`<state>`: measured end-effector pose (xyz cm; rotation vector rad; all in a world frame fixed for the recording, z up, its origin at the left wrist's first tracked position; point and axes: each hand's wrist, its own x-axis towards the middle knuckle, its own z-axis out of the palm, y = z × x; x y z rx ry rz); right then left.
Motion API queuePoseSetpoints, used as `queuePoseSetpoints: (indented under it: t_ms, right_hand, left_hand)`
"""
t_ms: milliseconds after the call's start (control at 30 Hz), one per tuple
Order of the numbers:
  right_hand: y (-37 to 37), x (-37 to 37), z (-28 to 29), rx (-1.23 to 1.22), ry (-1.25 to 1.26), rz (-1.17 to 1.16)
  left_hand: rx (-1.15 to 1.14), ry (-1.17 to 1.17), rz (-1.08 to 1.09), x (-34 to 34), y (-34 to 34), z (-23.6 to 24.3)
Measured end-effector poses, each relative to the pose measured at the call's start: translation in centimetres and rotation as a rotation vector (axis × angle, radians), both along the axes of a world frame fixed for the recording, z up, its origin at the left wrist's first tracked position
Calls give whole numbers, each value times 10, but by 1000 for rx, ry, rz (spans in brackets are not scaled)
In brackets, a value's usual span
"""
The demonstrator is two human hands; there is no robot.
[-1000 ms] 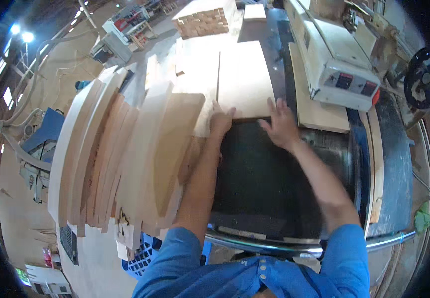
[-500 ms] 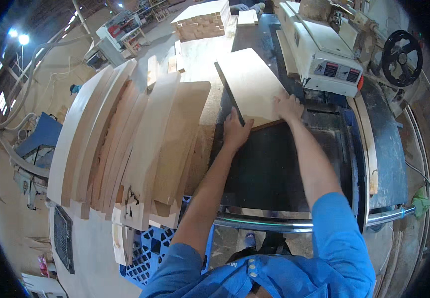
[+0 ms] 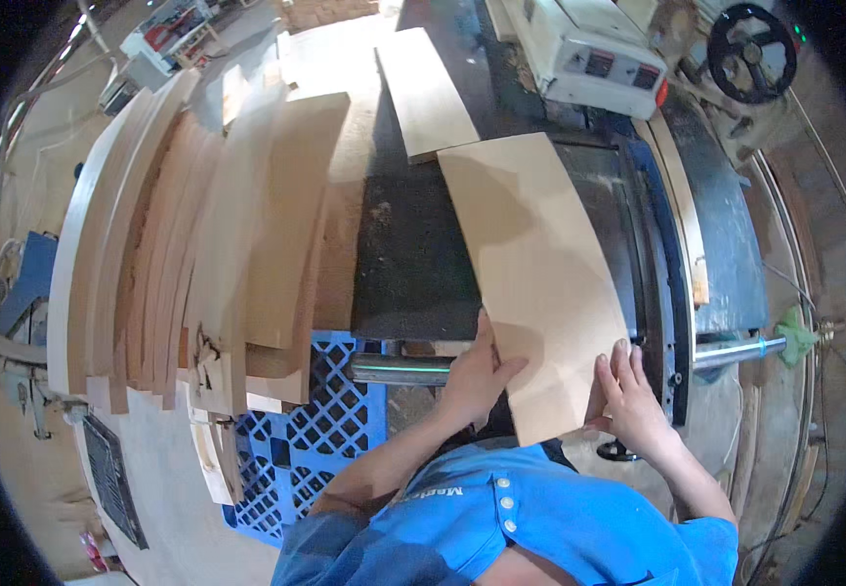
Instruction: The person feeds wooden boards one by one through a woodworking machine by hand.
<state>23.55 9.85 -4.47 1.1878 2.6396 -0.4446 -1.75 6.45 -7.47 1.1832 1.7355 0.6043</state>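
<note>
A long pale wooden board (image 3: 540, 264) lies lengthwise in front of me, its far part over the black machine table and its near end reaching past the table's front edge toward my shirt. My left hand (image 3: 482, 379) grips its left edge near that end, thumb on top. On the opposite edge, my right hand (image 3: 632, 398) holds it with fingers along the side and the thumb hidden or partly under. Beyond the held board, a second pale board (image 3: 425, 93) rests on the black table (image 3: 408, 249), its near end by the first one's far end.
Stacked thick boards (image 3: 218, 244) stand to the left, above a blue plastic crate (image 3: 335, 420). A white machine housing (image 3: 589, 59) and a black handwheel (image 3: 752, 54) are at the far right. A metal roller (image 3: 399, 369) runs along the table's front.
Both hands have come back from the far part of the table toward my body, with a board between them. Two separate boards now show where one was visible. The view has shifted.
</note>
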Motion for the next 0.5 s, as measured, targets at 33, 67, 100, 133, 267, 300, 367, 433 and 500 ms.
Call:
queuePoseSetpoints:
  t_ms: [33, 67, 100, 133, 267, 300, 367, 433, 500]
  right_hand:
    - [-5, 2, -1, -15, -4, -10]
    - [-9, 4, -2, 82, -11, 38]
    - [-14, 7, -1, 178, -21, 83]
    - [-16, 8, -3, 169, -19, 69]
    - [-18, 1, -6, 226, 14, 15]
    - [-19, 0, -5, 189, 12, -24]
    - [-7, 2, -8, 189, 43, -28]
    - [12, 3, -12, 207, 95, -36]
    - [37, -1, -9, 256, 132, -21]
  left_hand:
    - [34, 27, -40, 3, 4, -6]
    - [68, 56, -79, 4, 9, -8]
    - [109, 51, -77, 6, 14, -2]
    - [101, 52, -91, 5, 23, -1]
    - [168, 61, -145, 2, 55, -12]
    - [188, 98, -184, 5, 62, -13]
    - [203, 137, -227, 4, 78, -10]
    - [111, 126, -190, 6, 95, 4]
    - [140, 129, -189, 3, 118, 5]
